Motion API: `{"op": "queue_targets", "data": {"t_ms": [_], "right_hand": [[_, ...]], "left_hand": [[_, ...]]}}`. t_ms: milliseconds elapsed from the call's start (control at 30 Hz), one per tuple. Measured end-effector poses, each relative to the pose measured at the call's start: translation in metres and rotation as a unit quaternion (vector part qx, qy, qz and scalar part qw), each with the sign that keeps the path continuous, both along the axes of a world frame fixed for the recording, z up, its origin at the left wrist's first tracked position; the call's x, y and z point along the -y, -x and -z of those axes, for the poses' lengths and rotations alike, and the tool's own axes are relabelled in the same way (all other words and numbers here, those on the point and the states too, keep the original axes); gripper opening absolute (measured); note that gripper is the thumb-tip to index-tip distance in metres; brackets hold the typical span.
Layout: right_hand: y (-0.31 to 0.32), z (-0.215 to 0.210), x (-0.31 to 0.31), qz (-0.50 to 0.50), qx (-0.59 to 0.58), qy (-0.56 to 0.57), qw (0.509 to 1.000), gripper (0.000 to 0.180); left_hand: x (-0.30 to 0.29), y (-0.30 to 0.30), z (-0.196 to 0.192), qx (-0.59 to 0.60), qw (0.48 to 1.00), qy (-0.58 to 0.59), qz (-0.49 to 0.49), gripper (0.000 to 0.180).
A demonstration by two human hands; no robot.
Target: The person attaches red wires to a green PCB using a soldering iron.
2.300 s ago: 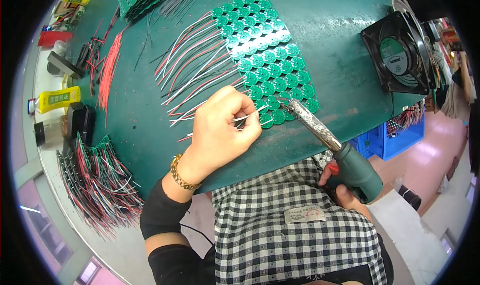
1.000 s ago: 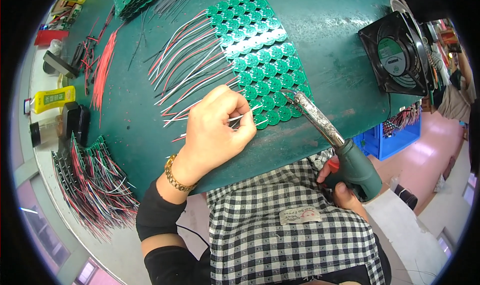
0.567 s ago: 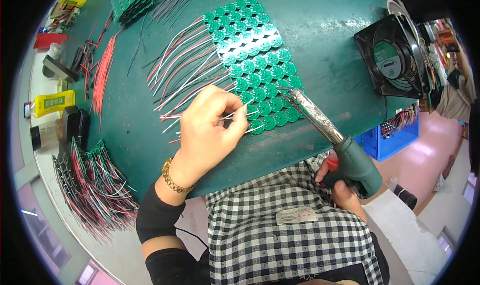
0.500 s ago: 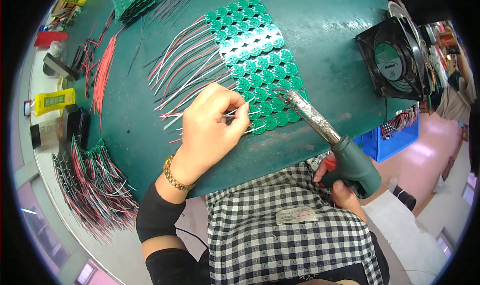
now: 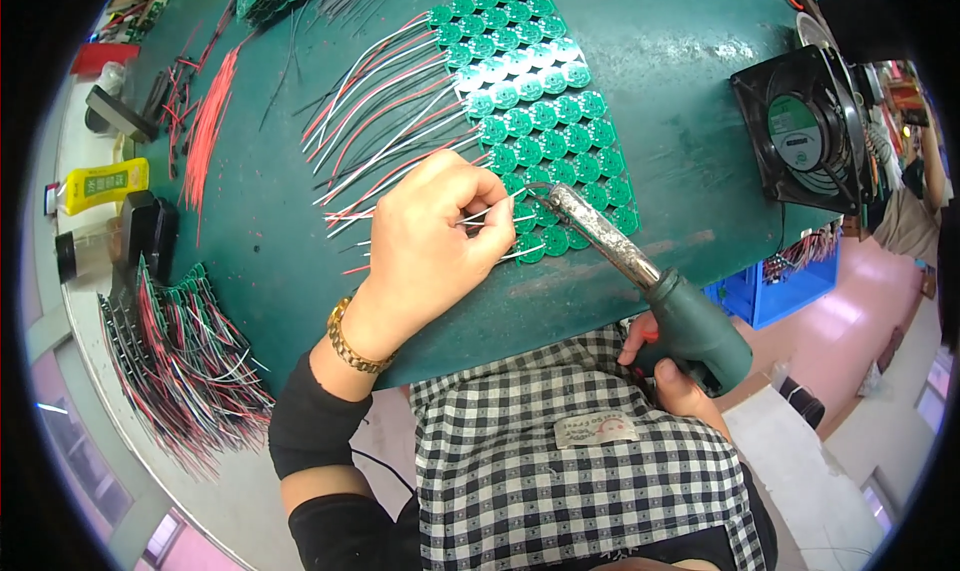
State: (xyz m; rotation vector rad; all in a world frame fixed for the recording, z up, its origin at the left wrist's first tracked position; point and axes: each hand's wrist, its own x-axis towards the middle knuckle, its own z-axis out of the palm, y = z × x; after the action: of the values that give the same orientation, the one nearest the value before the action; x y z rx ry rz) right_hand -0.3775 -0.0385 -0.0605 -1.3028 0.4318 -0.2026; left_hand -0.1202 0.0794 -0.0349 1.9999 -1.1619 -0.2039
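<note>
While our left hand [image 5: 430,236] pinches a thin wire [image 5: 490,214], our right hand [image 5: 668,371] grips a soldering iron [image 5: 640,276].

Our left fingers are pressed together around the wire, whose bare end reaches the round green circuit boards [image 5: 530,111] laid in rows on the green mat [image 5: 650,81]; the hand rests on the mat just beside their lower edge. Our right fist is closed on the iron's dark green handle near the table edge, its metal tip touching the same spot at the boards. Red, white and black leads [image 5: 380,121] fan out leftward from the boards. Farther out we see a black fan [image 5: 805,136] on the right and a bundle of wires [image 5: 180,366] on the left.
</note>
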Motion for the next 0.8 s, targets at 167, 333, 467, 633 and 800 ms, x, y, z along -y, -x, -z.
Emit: {"op": "queue_targets", "data": {"t_ms": [167,333,467,633,800], "right_hand": [[-0.003,-0.001,0.0,-0.009,-0.008,0.03,0.999,0.056],[0.002,-0.005,-0.007,0.053,-0.018,-0.02,0.998,0.059],[0.003,-0.002,-0.009,0.111,-0.081,-0.027,0.99,0.076],[0.002,-0.005,-0.009,0.117,-0.083,-0.03,0.989,0.077],[0.009,0.001,-0.005,0.067,-0.035,-0.003,0.997,0.064]], "left_hand": [[-0.001,0.001,0.0,0.002,1.0,0.017,-0.004,0.008],[0.001,0.0,0.001,0.029,1.0,0.008,0.0,0.009],[0.001,0.002,0.002,0.011,1.0,0.008,-0.015,0.009],[0.0,0.002,-0.001,0.012,1.0,-0.011,-0.02,0.009],[0.0,0.001,0.0,0.021,1.0,-0.009,-0.006,0.01]]}}
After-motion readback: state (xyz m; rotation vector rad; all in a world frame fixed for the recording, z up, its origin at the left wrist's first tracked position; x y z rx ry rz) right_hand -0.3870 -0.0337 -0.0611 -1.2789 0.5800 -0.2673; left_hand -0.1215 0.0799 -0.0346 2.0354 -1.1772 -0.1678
